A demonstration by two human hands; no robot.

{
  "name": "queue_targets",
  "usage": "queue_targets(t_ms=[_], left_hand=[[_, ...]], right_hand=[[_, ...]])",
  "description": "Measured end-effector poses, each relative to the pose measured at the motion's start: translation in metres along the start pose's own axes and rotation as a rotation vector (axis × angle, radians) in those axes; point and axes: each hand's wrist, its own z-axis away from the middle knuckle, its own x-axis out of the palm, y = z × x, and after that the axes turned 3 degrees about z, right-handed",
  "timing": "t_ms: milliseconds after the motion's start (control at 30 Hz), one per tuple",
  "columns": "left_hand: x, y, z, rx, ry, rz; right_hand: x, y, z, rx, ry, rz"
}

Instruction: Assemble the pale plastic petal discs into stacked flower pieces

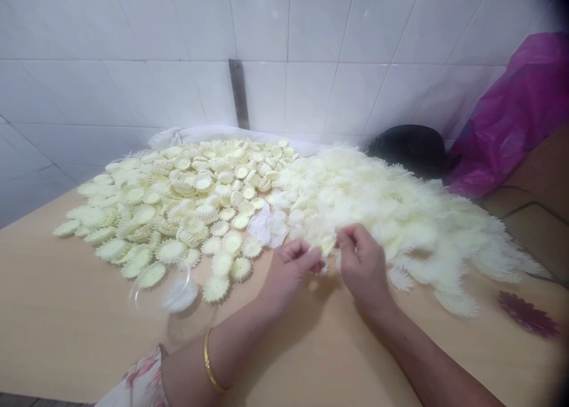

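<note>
At near centre, the left hand [293, 268] and right hand [361, 265] are pinching a petal layer [328, 245], crimped rosettes [171, 250] lying left, seemingly finished, loose layers [413, 217] apparently waiting right.

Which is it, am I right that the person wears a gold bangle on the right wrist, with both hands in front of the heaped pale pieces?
Not quite: the head view shows the gold bangle on the wrist of the left hand, not the right hand. Both hands are indeed in front of the heaped pale pieces.
</note>
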Motion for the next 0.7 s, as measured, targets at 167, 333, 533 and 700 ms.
queue_targets(t_ms=[167, 333, 533, 700], left_hand=[[0.005, 0.002, 0.002, 0.044, 0.014, -0.029], [0.004, 0.004, 0.004, 0.030, 0.069, 0.003], [-0.009, 0.005, -0.002, 0.004, 0.163, 0.047], [-0.008, 0.005, -0.002, -0.056, 0.143, -0.012]], right_hand=[[0.005, -0.002, 0.001, -0.001, 0.031, 0.022], [-0.003, 0.004, -0.009, 0.091, 0.104, 0.030], [-0.022, 0.027, -0.025, 0.112, 0.224, 0.108], [-0.020, 0.030, -0.023, -0.143, 0.221, 0.219]])
